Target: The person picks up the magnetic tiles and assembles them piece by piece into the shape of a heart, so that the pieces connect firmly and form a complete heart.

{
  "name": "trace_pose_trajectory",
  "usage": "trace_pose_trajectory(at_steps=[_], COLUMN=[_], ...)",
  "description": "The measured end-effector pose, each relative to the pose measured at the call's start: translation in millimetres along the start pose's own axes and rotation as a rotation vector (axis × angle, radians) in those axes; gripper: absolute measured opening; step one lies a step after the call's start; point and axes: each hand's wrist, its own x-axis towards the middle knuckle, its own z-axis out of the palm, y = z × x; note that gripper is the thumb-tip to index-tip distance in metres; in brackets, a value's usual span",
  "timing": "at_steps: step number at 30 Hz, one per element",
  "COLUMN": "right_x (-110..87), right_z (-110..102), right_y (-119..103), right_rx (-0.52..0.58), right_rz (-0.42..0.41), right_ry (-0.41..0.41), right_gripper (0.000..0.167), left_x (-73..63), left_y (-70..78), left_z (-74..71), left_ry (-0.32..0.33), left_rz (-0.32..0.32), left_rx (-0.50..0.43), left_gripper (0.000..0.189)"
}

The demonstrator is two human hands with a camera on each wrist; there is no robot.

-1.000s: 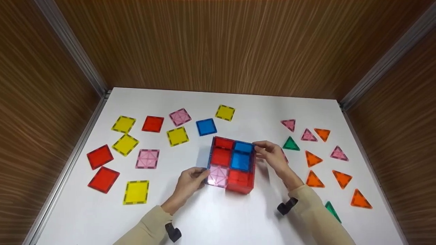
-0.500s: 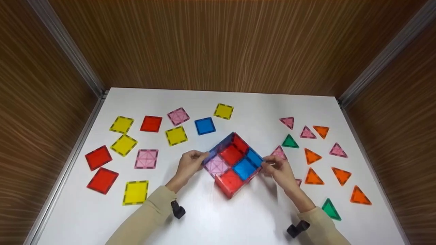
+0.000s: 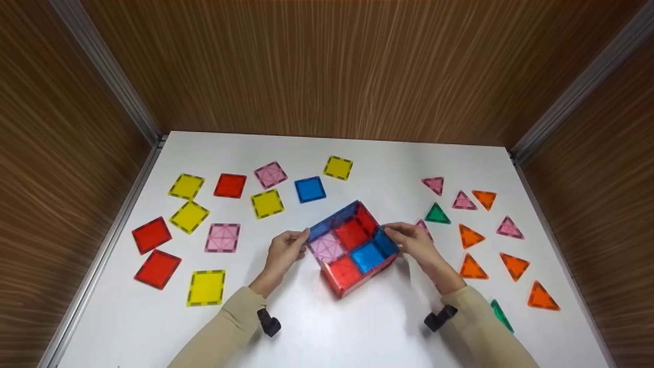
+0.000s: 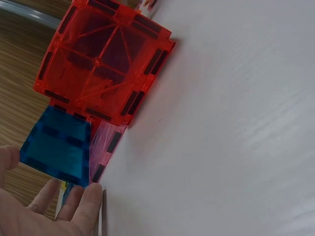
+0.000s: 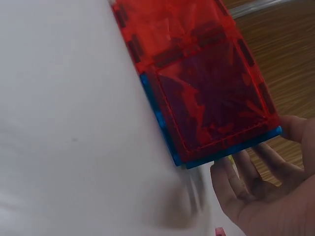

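An open-topped box of see-through magnetic tiles (image 3: 351, 278) stands turned at an angle in the middle of the white table. Its floor shows pink, red and blue squares. Walls of blue and red rise around it, with a gap in front of the pink floor tile (image 3: 327, 247). My left hand (image 3: 282, 256) holds the end of the long blue wall; the left wrist view shows thumb and fingers about that blue tile (image 4: 59, 145). At the opposite side, my right hand (image 3: 416, 248) grips a blue wall tile by its corner. A red wall (image 5: 211, 93) fills the right wrist view.
Loose square tiles lie on the left, among them a yellow one (image 3: 206, 288), a red one (image 3: 158, 269) and a blue one (image 3: 310, 189). Triangles, such as an orange one (image 3: 542, 296) and a green one (image 3: 438, 213), spread over the right. Wood-grain panels (image 3: 327, 66) enclose the table.
The box has turned clockwise as seen from above, from square with the table to slanted. My left hand has moved away from me along with it; my right hand has shifted slightly nearer and right.
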Motion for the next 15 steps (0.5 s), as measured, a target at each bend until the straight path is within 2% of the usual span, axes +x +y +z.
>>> trace_pose_trajectory(at_steps=[3, 6, 15], right_x=[7.5, 6.6, -16.8], right_z=[1.8, 3.2, 9.7], right_y=[-0.2, 2.3, 9.6], right_rx=[0.035, 0.059, 0.094], right_rz=[0.035, 0.047, 0.035], right_ry=[-0.008, -0.005, 0.065], right_gripper=[0.052, 0.051, 0.045], left_x=[2.8, 7.1, 26.7], left_y=[-0.4, -0.7, 9.4], left_z=[1.6, 2.3, 8.4], left_ry=[-0.006, -0.015, -0.073], left_rz=[-0.004, -0.008, 0.005], left_rx=[-0.012, -0.005, 0.035], left_gripper=[0.048, 0.048, 0.047])
